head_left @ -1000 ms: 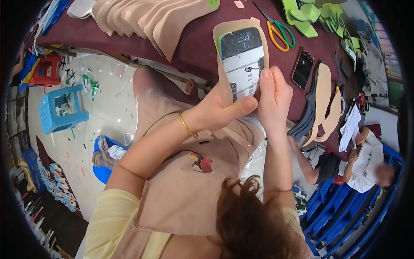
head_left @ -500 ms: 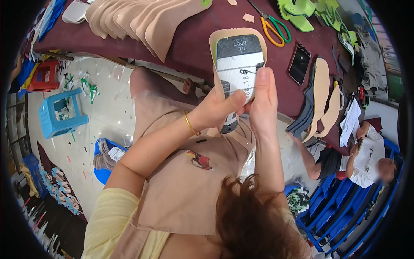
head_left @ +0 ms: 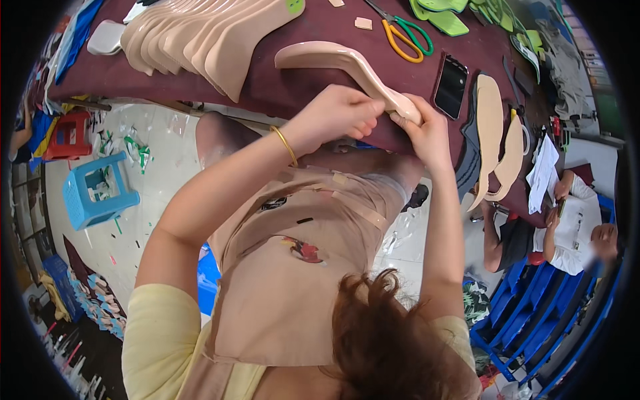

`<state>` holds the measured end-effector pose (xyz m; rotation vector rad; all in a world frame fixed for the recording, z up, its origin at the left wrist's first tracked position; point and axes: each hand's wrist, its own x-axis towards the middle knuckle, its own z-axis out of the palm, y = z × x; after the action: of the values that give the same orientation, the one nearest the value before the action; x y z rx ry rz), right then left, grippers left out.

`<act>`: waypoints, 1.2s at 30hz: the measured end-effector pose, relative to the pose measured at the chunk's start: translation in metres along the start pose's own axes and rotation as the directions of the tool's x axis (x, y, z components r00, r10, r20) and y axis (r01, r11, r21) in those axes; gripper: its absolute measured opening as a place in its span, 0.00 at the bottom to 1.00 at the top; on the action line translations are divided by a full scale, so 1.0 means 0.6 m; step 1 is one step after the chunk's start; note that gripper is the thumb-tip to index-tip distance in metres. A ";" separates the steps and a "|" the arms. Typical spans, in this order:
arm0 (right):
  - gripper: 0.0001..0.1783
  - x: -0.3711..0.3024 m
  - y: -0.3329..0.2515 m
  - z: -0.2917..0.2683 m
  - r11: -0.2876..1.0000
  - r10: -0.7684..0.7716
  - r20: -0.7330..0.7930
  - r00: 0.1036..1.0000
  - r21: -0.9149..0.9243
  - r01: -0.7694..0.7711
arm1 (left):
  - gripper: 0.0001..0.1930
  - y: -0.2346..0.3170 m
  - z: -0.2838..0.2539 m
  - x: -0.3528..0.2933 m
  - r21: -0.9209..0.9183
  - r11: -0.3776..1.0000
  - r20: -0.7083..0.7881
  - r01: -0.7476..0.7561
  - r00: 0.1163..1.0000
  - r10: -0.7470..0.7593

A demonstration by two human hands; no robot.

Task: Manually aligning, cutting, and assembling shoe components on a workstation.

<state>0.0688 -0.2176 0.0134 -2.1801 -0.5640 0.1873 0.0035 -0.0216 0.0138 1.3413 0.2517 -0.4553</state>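
Observation:
A glossy beige shoe insole [head_left: 340, 55], arched like one for a high heel, is held edge-on over the table. My right hand [head_left: 425, 127] grips its narrower end, thumb below and fingers over the top. My left hand [head_left: 343, 115] is closed, with thumb and forefinger pinching at the insole's edge beside the right hand. The insole's wide end points left, free of both hands. To the left, a fanned row of similar beige insoles [head_left: 230, 50] lies on the table, one with a green patch at its tip.
On the maroon tabletop [head_left: 293, 90] lie scissors [head_left: 407, 40] with orange and green handles, a phone [head_left: 451, 85], beige strips [head_left: 490, 120] and green pieces [head_left: 445, 20]. A blue stool [head_left: 100, 190] and red stool [head_left: 69, 135] stand left. Another person [head_left: 577, 217] sits right.
The insole has turned from its marked white underside facing me to edge-on, wide end swinging left. My right hand has moved right to its narrow end; my left has shifted up.

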 end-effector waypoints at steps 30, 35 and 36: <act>0.14 0.007 0.103 -0.059 0.960 0.240 0.022 0.970 0.142 -0.241 | 0.20 0.105 0.031 0.143 0.845 -0.266 0.505 -0.463 0.856 0.113; 0.21 -0.019 0.054 -0.132 0.907 0.268 0.106 0.957 0.308 -0.288 | 0.24 0.117 0.038 0.141 0.798 -0.115 0.594 -0.592 0.804 -0.018; 0.20 -0.030 0.057 -0.156 0.880 0.217 0.130 0.967 0.402 -0.252 | 0.23 0.116 0.026 0.127 0.779 -0.084 0.625 -0.621 0.781 0.020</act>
<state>0.0944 -0.3105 0.0443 -1.8201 -0.2671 0.4849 0.1016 -0.0391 0.0455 2.6038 -1.1231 -0.4608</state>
